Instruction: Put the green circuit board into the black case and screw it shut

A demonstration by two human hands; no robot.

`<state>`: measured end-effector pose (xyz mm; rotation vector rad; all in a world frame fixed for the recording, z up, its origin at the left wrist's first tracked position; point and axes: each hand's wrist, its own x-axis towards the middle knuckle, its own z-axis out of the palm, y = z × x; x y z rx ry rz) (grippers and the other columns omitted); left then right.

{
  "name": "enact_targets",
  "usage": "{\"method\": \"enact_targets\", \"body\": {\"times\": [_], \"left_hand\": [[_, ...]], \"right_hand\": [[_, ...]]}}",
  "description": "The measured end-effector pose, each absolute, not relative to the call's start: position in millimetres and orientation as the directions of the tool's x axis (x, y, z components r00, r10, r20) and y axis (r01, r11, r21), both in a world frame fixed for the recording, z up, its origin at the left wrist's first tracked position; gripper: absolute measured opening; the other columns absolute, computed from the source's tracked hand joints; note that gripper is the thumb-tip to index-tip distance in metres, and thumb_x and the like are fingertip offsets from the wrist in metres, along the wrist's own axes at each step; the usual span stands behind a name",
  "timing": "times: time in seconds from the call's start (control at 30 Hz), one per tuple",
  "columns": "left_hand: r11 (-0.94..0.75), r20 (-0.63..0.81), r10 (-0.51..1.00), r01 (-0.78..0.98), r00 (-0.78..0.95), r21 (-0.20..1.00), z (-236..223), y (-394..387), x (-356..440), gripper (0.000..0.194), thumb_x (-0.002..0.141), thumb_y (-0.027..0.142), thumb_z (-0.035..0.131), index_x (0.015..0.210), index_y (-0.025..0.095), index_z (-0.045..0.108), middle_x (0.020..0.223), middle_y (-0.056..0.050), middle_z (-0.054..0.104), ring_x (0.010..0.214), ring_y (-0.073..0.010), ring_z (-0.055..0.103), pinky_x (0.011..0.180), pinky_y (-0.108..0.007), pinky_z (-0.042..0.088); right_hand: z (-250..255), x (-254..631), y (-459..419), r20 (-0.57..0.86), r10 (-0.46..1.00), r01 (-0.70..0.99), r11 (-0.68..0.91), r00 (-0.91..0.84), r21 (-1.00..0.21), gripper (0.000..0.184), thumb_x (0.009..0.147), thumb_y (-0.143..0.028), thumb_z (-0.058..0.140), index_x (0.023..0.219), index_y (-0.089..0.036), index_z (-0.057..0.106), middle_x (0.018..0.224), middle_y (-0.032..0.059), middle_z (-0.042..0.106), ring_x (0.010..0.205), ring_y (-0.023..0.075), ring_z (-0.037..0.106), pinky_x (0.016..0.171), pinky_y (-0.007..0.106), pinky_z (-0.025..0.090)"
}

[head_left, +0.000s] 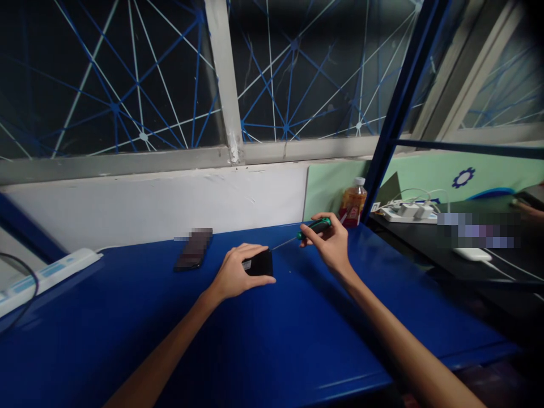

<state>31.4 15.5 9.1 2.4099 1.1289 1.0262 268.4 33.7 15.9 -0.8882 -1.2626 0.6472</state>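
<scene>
My left hand is closed around a small black box-like device, thumb along its near side and fingers over its far side. A pale label shows on it by my palm. In my right hand is a screwdriver with a green and black handle, pinched between thumb and fingers. Its thin shaft slopes down to the left, and the tip is at the far right corner of the black device. Whether the tip touches a screw is too small to tell.
A dark phone lies left of my hands on the blue table. White power strips stand at far left and on the dark right-hand table. A drink bottle is at the back; a person's hand shows far right.
</scene>
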Motion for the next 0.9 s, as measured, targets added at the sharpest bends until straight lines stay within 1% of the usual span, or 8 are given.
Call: {"method": "enact_targets", "body": {"times": [0.2, 0.47, 0.53, 0.63, 0.7, 0.8, 0.9], "left_hand": [[-0.660, 0.513, 0.748, 0.546, 0.420, 0.516, 7.4, 16.3, 30.6, 0.061, 0.061, 0.046, 0.082, 0.115, 0.022, 0.067, 0.114, -0.011, 0.069, 0.106, -0.0297, 0.061, 0.094, -0.048, 0.048], [-0.680, 0.534, 0.731, 0.518, 0.424, 0.519, 9.4, 14.6, 31.8, 0.062, 0.062, 0.047, 0.081, 0.115, 0.020, 0.067, 0.113, -0.011, 0.069, 0.105, -0.0285, 0.061, 0.094, -0.047, 0.049], [-0.680, 0.536, 0.731, 0.517, 0.422, 0.520, 9.2, 14.4, 31.8, 0.062, 0.061, 0.048, 0.081, 0.115, 0.020, 0.067, 0.113, -0.011, 0.069, 0.105, -0.0285, 0.061, 0.094, -0.047, 0.049], [-0.680, 0.537, 0.731, 0.517, 0.421, 0.521, 9.1, 14.1, 31.8, 0.062, 0.062, 0.048, 0.081, 0.115, 0.020, 0.067, 0.113, -0.011, 0.069, 0.105, -0.0286, 0.061, 0.094, -0.048, 0.049], [-0.680, 0.533, 0.731, 0.518, 0.425, 0.519, 9.5, 13.6, 31.9, 0.063, 0.062, 0.048, 0.081, 0.117, 0.021, 0.066, 0.114, -0.011, 0.068, 0.106, -0.0289, 0.060, 0.094, -0.049, 0.048], [-0.673, 0.521, 0.738, 0.523, 0.428, 0.523, 10.9, 12.4, 32.3, 0.066, 0.063, 0.047, 0.081, 0.120, 0.022, 0.063, 0.115, -0.011, 0.068, 0.107, -0.0296, 0.060, 0.095, -0.050, 0.047], [-0.666, 0.512, 0.745, 0.522, 0.429, 0.533, 12.3, 11.1, 32.7, 0.067, 0.063, 0.047, 0.081, 0.122, 0.022, 0.062, 0.117, -0.010, 0.067, 0.108, -0.0298, 0.059, 0.096, -0.050, 0.046]], "right_hand": [[17.9, 268.8, 33.0, 0.516, 0.838, 0.038, 0.518, 0.175, -0.854, 0.040, 0.072, -0.042, 0.074, 0.095, -0.024, 0.047, 0.060, -0.0031, 0.063, 0.049, 0.0209, 0.067, 0.047, 0.030, 0.054], [18.4, 270.2, 32.4, 0.527, 0.833, 0.025, 0.531, 0.170, -0.847, 0.038, 0.073, -0.036, 0.075, 0.096, -0.023, 0.047, 0.063, -0.0021, 0.064, 0.050, 0.0193, 0.067, 0.047, 0.028, 0.054], [17.6, 271.3, 32.9, 0.524, 0.841, -0.040, 0.533, 0.136, -0.845, 0.037, 0.075, -0.037, 0.072, 0.099, -0.022, 0.048, 0.071, -0.0001, 0.065, 0.054, 0.0190, 0.067, 0.049, 0.030, 0.056], [16.0, 274.1, 34.6, 0.517, 0.853, -0.179, 0.521, 0.072, -0.835, 0.033, 0.082, -0.038, 0.063, 0.107, -0.023, 0.047, 0.090, 0.0039, 0.066, 0.063, 0.0185, 0.067, 0.050, 0.033, 0.057], [15.6, 276.0, 35.4, 0.510, 0.859, -0.224, 0.507, 0.047, -0.832, 0.032, 0.084, -0.036, 0.059, 0.110, -0.023, 0.046, 0.095, 0.0047, 0.065, 0.064, 0.0181, 0.067, 0.048, 0.032, 0.057], [16.6, 276.7, 35.0, 0.507, 0.861, -0.198, 0.504, 0.040, -0.841, 0.031, 0.083, -0.034, 0.059, 0.109, -0.022, 0.047, 0.087, 0.0038, 0.065, 0.060, 0.0178, 0.066, 0.047, 0.032, 0.056], [17.5, 275.0, 33.8, 0.533, 0.840, -0.090, 0.541, 0.096, -0.836, 0.032, 0.082, -0.035, 0.064, 0.107, -0.021, 0.050, 0.067, -0.0018, 0.062, 0.049, 0.0157, 0.062, 0.045, 0.029, 0.053]]}}
